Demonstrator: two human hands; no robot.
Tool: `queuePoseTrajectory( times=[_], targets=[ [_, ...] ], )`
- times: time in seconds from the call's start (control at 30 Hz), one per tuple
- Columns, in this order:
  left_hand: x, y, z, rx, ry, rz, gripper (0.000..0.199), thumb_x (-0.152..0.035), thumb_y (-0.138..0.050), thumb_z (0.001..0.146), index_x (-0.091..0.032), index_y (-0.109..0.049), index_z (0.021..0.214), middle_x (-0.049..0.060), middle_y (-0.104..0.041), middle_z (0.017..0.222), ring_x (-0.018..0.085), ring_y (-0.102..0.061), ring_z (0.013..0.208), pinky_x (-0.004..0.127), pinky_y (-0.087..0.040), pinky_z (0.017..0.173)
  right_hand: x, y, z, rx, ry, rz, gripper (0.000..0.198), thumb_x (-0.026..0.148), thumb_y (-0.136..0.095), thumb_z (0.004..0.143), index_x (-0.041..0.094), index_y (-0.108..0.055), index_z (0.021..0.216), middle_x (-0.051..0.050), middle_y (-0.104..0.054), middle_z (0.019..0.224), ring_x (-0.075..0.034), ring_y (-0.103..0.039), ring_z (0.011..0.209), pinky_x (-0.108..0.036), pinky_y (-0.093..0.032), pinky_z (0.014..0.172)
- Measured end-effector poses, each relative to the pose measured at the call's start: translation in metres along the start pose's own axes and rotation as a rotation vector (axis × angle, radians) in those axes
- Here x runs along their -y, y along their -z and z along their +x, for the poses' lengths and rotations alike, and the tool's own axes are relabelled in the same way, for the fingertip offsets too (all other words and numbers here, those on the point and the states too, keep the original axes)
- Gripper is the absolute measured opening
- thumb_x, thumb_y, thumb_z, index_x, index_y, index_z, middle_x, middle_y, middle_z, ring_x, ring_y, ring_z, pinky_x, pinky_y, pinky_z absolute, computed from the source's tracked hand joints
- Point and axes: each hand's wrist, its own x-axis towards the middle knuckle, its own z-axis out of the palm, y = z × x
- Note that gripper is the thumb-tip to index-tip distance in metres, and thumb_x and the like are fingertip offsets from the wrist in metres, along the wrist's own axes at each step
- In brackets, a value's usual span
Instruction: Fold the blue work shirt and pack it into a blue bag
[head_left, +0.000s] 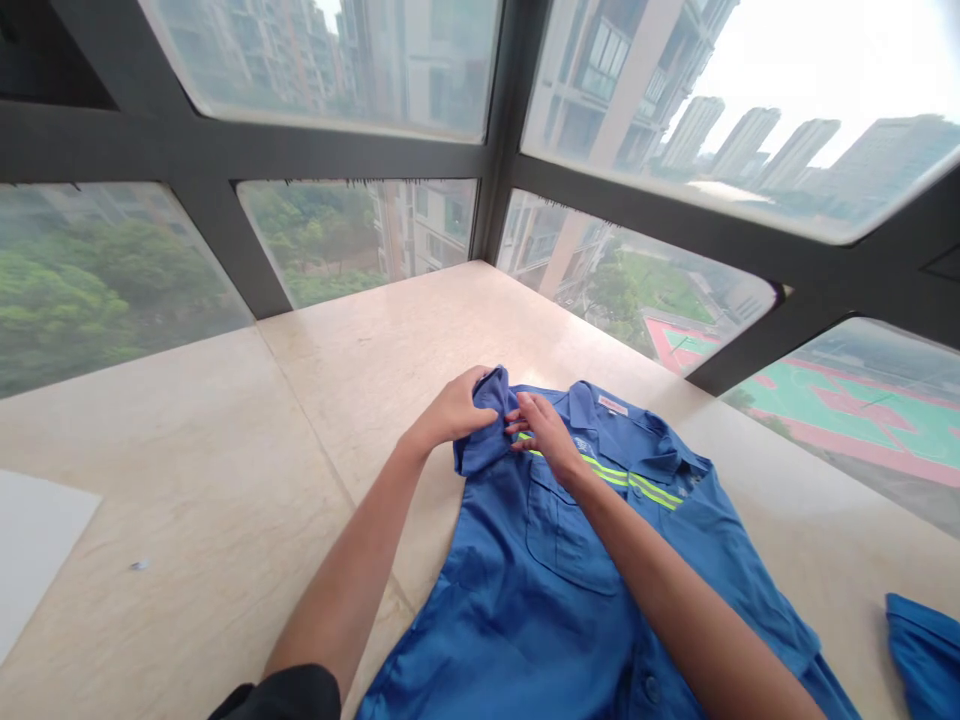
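Observation:
A blue work shirt [525,610] with yellow-green reflective stripes, a collar and a chest pocket lies spread over the stone ledge, front side up. At its left sleeve end, my left hand [455,405] grips the folded fabric, thumb on top and fingers behind. Beside it, my right hand [546,430] hovers over or lightly touches the sleeve near the stripes, its fingers apart. Whether the right fingertips press the cloth is hard to make out. My right forearm crosses above the pocket and hides part of the shirt front.
The pale stone ledge [322,400] meets dark-framed windows [499,150] at a corner. A white sheet [37,540] lies at the left, near a tiny white scrap [139,565]. More blue cloth [926,650] sits at the lower right.

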Motion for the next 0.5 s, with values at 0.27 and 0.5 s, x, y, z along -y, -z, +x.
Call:
queuePoseTrajectory(
  times=[0.27, 0.5],
  targets=[
    [-0.006, -0.024, -0.004, 0.645, 0.089, -0.407, 0.045, -0.022, -0.069, 0.074, -0.015, -0.064, 0.118, 0.014, -0.069, 0.117, 0.023, -0.067, 0.105, 0.033, -0.054, 0.082, 0.019, 0.024, -0.021, 0.072, -0.209, 0.169, 0.043, 0.051, -0.077, 0.074, 0.022, -0.062, 0.101, -0.002, -0.070, 0.081, -0.020, -0.067, 0.071, -0.029, -0.057, 0.057],
    [0.021, -0.039, 0.007, -0.097, 0.365, 0.021, 0.011, -0.019, -0.062, 0.079, -0.016, -0.064, 0.089, 0.007, -0.070, 0.089, 0.017, -0.065, 0.080, 0.025, -0.051, 0.067, -0.023, 0.053, -0.032, -0.083, -0.238, 0.118, 0.034, 0.031, -0.080, 0.068, 0.020, -0.057, 0.090, -0.001, -0.066, 0.070, -0.015, -0.063, 0.055, -0.026, -0.053, 0.048]
  ],
)
